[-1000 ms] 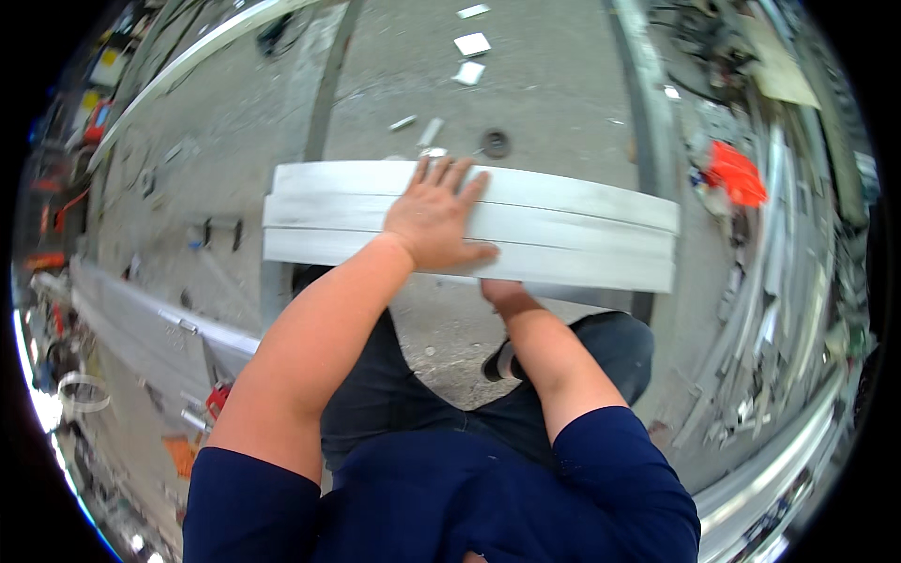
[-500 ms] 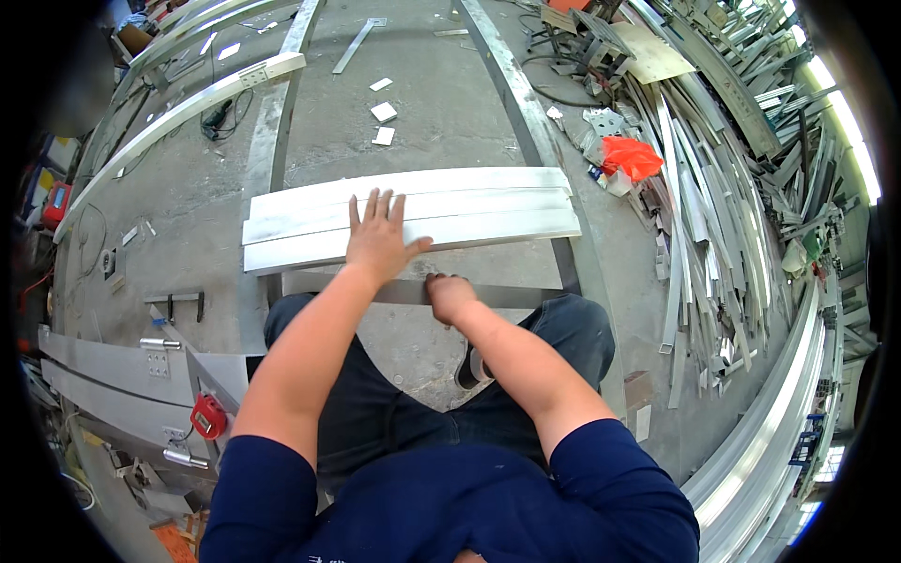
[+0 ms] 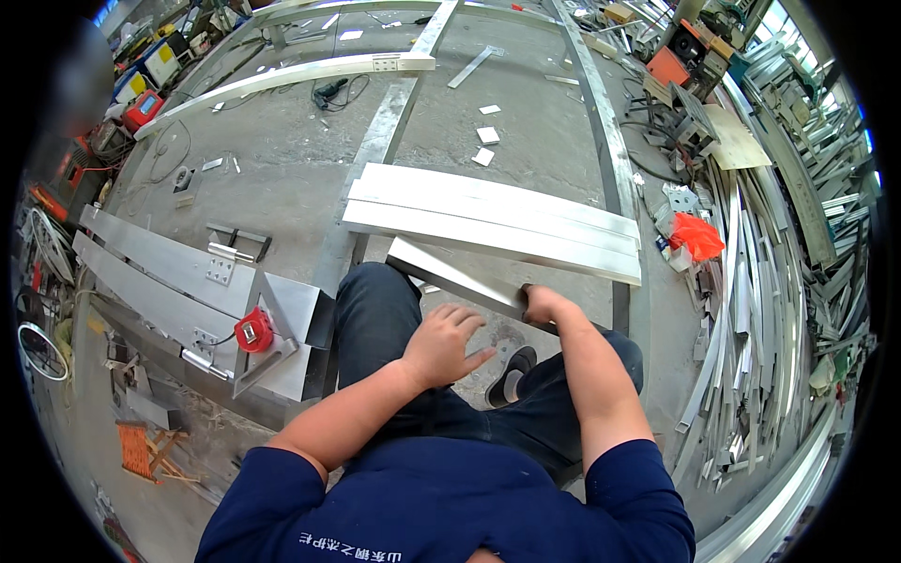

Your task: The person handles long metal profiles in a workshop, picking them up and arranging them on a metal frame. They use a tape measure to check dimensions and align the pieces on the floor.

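Observation:
My right hand (image 3: pixel 543 305) is closed round the right end of a short silver metal tube (image 3: pixel 460 278). The tube slants between my knees, its left end farther from me and near my left knee. My left hand (image 3: pixel 445 346) hovers by my left thigh, fingers spread and holding nothing. Just beyond the held tube, several pale silver metal tubes (image 3: pixel 488 220) lie side by side across two long metal beams (image 3: pixel 612 155). Their near edge is a short way from my right hand.
At left, grey metal panels with hinges (image 3: pixel 221 269) carry a red tape measure (image 3: pixel 253 331) and an angled metal piece. An orange bag (image 3: pixel 695 237) lies at right beside a heap of metal offcuts (image 3: pixel 741 310). A power tool (image 3: pixel 329 92) with its cord rests on the floor.
My left hand has left the laid-out tubes and drawn back toward me. The tube at my right hand has gone from lying crosswise to slanting. The view has shifted left.

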`<move>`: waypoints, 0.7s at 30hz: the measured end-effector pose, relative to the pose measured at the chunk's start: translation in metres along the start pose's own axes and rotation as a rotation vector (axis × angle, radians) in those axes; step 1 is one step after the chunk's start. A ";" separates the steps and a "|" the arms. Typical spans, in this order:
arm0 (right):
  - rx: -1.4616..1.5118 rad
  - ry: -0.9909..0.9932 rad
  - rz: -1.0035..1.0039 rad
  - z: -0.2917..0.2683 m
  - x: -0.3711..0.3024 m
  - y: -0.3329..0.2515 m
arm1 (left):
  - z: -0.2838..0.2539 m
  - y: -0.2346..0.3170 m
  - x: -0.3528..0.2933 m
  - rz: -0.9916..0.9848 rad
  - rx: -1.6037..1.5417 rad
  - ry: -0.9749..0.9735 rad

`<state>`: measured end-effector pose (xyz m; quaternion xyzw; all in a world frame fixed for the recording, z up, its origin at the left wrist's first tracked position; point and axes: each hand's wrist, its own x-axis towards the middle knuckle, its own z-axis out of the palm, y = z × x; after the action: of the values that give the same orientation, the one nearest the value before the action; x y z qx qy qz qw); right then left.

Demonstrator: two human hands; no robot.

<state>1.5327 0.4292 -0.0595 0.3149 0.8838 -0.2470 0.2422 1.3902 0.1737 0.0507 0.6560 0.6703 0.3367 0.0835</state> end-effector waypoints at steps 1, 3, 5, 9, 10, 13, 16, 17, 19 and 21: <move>0.015 -0.015 -0.013 -0.005 -0.003 0.000 | 0.000 0.003 -0.004 -0.008 -0.020 -0.028; 0.054 -0.047 -0.020 -0.028 -0.024 -0.005 | 0.001 0.005 -0.005 -0.037 -0.076 -0.096; 0.141 -0.015 -0.075 -0.045 -0.041 -0.011 | -0.003 0.009 -0.005 -0.093 -0.129 -0.155; 0.477 0.130 -0.307 -0.080 -0.084 -0.009 | -0.007 0.012 -0.009 -0.227 -0.118 -0.258; 0.612 0.187 -0.369 -0.091 -0.095 -0.005 | -0.011 0.012 -0.008 -0.238 -0.128 -0.271; 1.038 0.363 -0.486 -0.127 -0.163 -0.021 | -0.021 0.014 -0.017 -0.255 -0.158 -0.271; 1.127 0.670 -0.524 -0.146 -0.209 0.007 | -0.025 0.018 -0.021 -0.247 -0.176 -0.276; 1.159 0.826 -0.607 -0.148 -0.221 0.017 | -0.023 0.018 -0.022 -0.226 -0.181 -0.293; 1.290 0.920 -0.646 -0.159 -0.251 0.020 | -0.017 0.012 -0.024 -0.199 -0.187 -0.318; 1.326 1.025 -0.664 -0.165 -0.276 0.037 | -0.014 0.008 -0.027 -0.199 -0.204 -0.366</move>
<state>1.7020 0.4313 0.2170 0.1901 0.6050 -0.5926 -0.4967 1.3926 0.1434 0.0570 0.6250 0.6679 0.2682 0.3023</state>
